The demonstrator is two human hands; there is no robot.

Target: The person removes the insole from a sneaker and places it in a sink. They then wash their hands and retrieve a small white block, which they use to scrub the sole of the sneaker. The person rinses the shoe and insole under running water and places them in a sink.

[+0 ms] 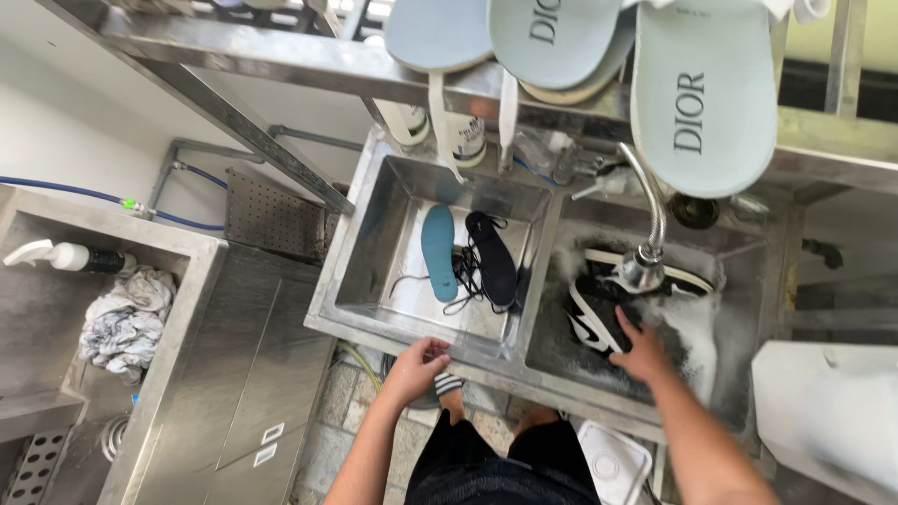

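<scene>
My right hand (641, 351) presses on a black and white sneaker (599, 313) lying in the foamy right basin of a steel double sink (524, 299), under the bent faucet (645, 252). My left hand (416, 367) rests curled on the sink's front rim, holding nothing that I can see. In the left basin lie a teal insole (438, 252), a black insole (493, 257) and tangled black laces (465, 276).
Pale blue insoles (702, 93) hang from a steel rack overhead. A second steel tub at the left holds a crumpled cloth (126, 318) and a spray bottle (65, 255). A white container (613, 463) stands on the tiled floor by my legs.
</scene>
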